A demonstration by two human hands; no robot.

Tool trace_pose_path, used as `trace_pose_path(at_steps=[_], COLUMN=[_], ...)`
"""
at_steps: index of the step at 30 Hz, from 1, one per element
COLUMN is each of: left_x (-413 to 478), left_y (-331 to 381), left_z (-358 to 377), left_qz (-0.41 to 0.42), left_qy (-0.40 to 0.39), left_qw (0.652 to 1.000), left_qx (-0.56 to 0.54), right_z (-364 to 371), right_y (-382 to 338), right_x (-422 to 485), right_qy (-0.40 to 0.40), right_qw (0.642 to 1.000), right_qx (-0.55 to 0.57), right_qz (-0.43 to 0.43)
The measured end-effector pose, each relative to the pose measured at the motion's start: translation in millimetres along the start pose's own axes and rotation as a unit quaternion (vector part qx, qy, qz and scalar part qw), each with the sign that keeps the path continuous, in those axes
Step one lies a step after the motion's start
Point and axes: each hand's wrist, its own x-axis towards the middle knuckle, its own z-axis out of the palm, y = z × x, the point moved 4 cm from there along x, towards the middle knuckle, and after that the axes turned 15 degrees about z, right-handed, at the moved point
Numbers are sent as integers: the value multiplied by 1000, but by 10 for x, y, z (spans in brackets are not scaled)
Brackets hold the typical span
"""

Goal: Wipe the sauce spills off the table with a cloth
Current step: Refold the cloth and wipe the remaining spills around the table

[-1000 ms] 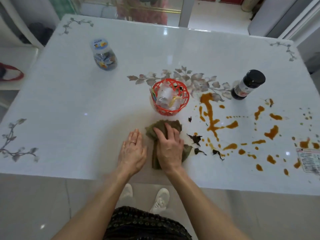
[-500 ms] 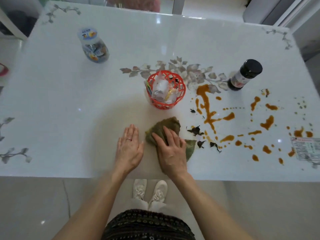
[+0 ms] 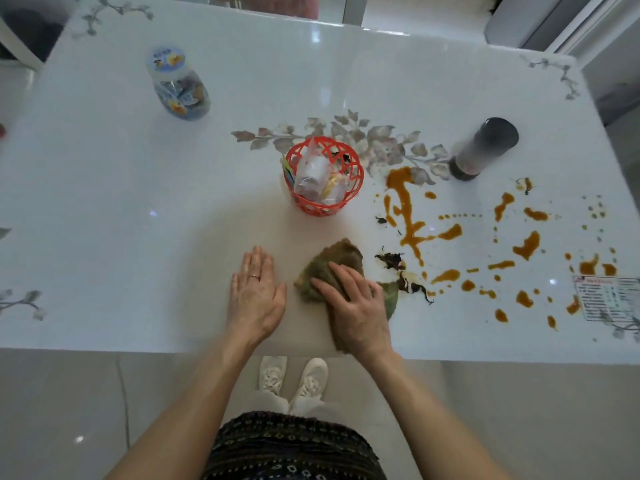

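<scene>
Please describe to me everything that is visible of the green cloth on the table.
The cloth is olive-green, looks soft and fuzzy, and lies crumpled on the white table near its front edge. The right hand presses on it with spread fingers, hiding its near part. Its right edge reaches dark leafy scraps. The orange sauce spills lie further right, apart from it.

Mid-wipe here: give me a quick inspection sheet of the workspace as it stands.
Surface: white table; orange sauce spills across its right half, unwiped.
Job's things: green cloth left of the spills, near the front edge.
Clutter: red basket, jar, dark bottle, printed card, dark scraps beside the cloth.
Hands: left hand flat on the table; right hand pressing flat on the cloth.
Cables: nothing seen.
Surroundings: tiled floor, white shoes below the table edge.
</scene>
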Motion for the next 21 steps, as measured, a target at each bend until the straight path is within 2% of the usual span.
trace_pose_path(at_steps=[2, 6, 8, 12, 14, 17, 18, 21], left_x=[-18, -44, -29, -11, -15, -16, -22, -24], left_y=[28, 34, 59, 94, 94, 113, 135, 336], left_z=[-2, 17, 48, 71, 68, 61, 60, 164], left_qz=[8, -3, -7, -14, -13, -21, -21, 18], left_qy=[-5, 0, 11, 15, 5, 6, 12, 15], left_qw=[1000, 1000, 1000, 1000, 1000, 1000, 1000, 1000], left_qx=[7, 13, 18, 20, 23, 22, 19, 12], right_z=[-69, -204, -155, -61, -134, -246, -245, -172], right_y=[254, 413, 243, 287, 523, 662, 600, 409], right_x=[163, 336, 200, -40, 99, 291, 263, 19], right_qy=[21, 52, 53, 6, 17, 49, 61, 52], right_qw=[999, 986, 990, 1000, 1000, 991, 988, 997], right_qx=[-10, 21, 27, 2, -1, 28, 37, 27], right_qz=[31, 155, 129, -7, 9, 123, 135, 48])
